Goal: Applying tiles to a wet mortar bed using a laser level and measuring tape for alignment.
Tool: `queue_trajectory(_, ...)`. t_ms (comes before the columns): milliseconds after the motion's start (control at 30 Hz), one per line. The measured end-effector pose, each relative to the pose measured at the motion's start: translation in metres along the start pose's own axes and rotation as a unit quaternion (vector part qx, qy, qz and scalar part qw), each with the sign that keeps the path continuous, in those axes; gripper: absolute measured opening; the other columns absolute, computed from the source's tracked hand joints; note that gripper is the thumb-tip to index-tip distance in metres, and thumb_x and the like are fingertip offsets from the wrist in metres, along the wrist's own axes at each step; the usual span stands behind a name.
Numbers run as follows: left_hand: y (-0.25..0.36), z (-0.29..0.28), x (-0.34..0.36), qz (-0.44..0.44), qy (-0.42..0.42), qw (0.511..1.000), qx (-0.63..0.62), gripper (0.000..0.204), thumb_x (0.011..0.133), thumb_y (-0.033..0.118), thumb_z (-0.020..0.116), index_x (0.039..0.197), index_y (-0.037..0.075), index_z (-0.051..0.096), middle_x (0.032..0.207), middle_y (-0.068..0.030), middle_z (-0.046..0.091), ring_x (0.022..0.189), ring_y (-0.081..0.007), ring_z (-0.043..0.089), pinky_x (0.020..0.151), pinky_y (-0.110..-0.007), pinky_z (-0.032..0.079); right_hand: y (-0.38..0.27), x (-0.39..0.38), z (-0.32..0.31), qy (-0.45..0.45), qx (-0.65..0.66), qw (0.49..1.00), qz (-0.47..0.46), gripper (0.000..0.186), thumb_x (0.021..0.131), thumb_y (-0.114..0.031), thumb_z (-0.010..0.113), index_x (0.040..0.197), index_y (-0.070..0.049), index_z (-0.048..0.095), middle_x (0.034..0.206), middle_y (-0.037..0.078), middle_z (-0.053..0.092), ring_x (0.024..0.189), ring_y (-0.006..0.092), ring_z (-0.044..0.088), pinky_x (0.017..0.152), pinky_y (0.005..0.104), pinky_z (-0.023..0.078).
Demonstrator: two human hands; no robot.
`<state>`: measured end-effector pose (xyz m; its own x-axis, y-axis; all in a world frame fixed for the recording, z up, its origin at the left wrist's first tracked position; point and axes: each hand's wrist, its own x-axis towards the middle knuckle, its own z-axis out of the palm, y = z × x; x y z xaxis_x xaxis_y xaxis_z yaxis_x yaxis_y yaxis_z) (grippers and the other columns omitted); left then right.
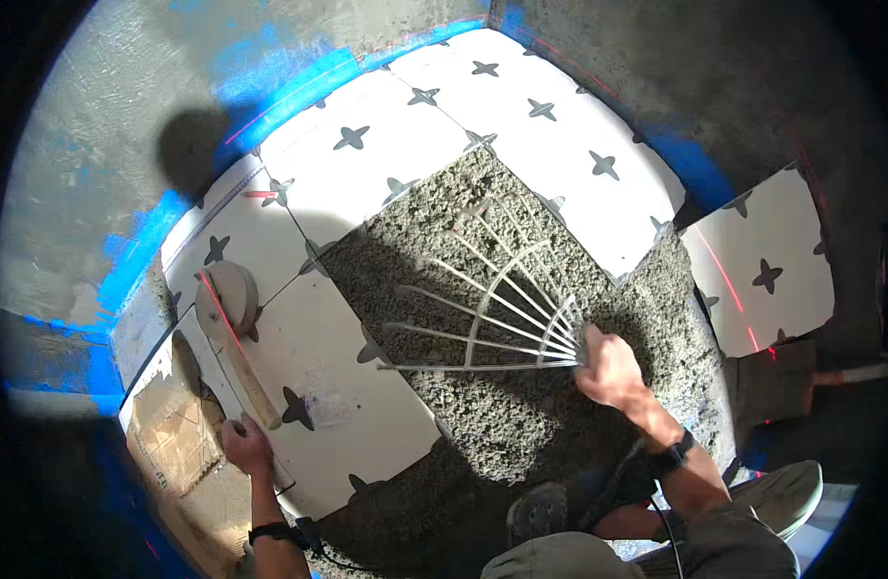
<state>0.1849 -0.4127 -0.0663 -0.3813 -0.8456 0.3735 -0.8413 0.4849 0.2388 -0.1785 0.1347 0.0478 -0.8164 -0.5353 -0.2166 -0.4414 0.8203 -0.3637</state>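
My right hand [608, 372] grips the narrow end of a fan-shaped metal rake [492, 309], its tines spread over the rough grey mortar bed [502, 425]. My left hand [244, 444] is closed on a long flat pale strip [222, 386] at the lower left. Beside that strip, a tool with a round head [227, 294] and a light handle [261, 396] lies on a white tile [338, 425] patterned with dark crosses.
More patterned tiles [434, 87] run along walls edged with blue tape [290, 82]. A separate tile [753, 251] sits at the right. Torn cardboard [174, 425] lies at the left. My knees and shoes [782, 492] are at the bottom.
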Motion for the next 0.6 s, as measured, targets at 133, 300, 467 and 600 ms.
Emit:
queue_trajectory(133, 0.0, 0.001, 0.001, -0.031, -0.022, 0.999, 0.004, 0.039, 0.098, 0.033, 0.071, 0.08, 0.002, 0.053, 0.072, -0.0158, 0.057, 0.067, -0.0384, 0.056, 0.066, -0.051, 0.045, -0.007, -0.024, -0.007, -0.123, 0.033, 0.988, 0.091, 0.018, 0.088, -0.007, 0.065, 0.102, 0.001, 0.057, 0.07, 0.019, 0.067, 0.057, 0.033, 0.069, 0.053, 0.0422, 0.06)
queue_trajectory(300, -0.001, 0.001, -0.001, -0.021, -0.012, 1.0, -0.017, 0.037, 0.097, 0.033, 0.071, 0.082, 0.002, 0.056, 0.074, -0.0153, 0.058, 0.068, -0.0372, 0.057, 0.068, -0.05, 0.047, -0.008, 0.037, 0.034, -0.016, -0.007, 0.999, -0.04, 0.021, 0.09, -0.012, 0.061, 0.103, 0.004, 0.058, 0.074, 0.022, 0.068, 0.063, 0.036, 0.071, 0.058, 0.0474, 0.062)
queue_trajectory(467, -0.002, 0.003, 0.001, -0.035, -0.017, 0.999, -0.003, 0.037, 0.097, 0.033, 0.071, 0.081, 0.003, 0.055, 0.075, -0.0155, 0.058, 0.07, -0.0368, 0.058, 0.069, -0.049, 0.047, -0.03, 0.067, -0.006, -0.07, 0.018, 0.997, 0.018, 0.024, 0.09, -0.017, 0.062, 0.099, 0.005, 0.065, 0.074, 0.021, 0.068, 0.063, 0.039, 0.07, 0.065, 0.0491, 0.061)
queue_trajectory(600, -0.001, 0.001, 0.001, -0.036, -0.041, 0.998, 0.014, 0.039, 0.097, 0.035, 0.07, 0.082, 0.003, 0.055, 0.076, -0.0161, 0.059, 0.071, -0.0394, 0.058, 0.069, -0.051, 0.047, -0.073, 0.076, -0.037, -0.058, -0.008, 0.998, 0.006, 0.023, 0.088, -0.015, 0.061, 0.105, 0.0, 0.062, 0.078, 0.022, 0.069, 0.071, 0.0357, 0.073, 0.068, 0.0469, 0.061)
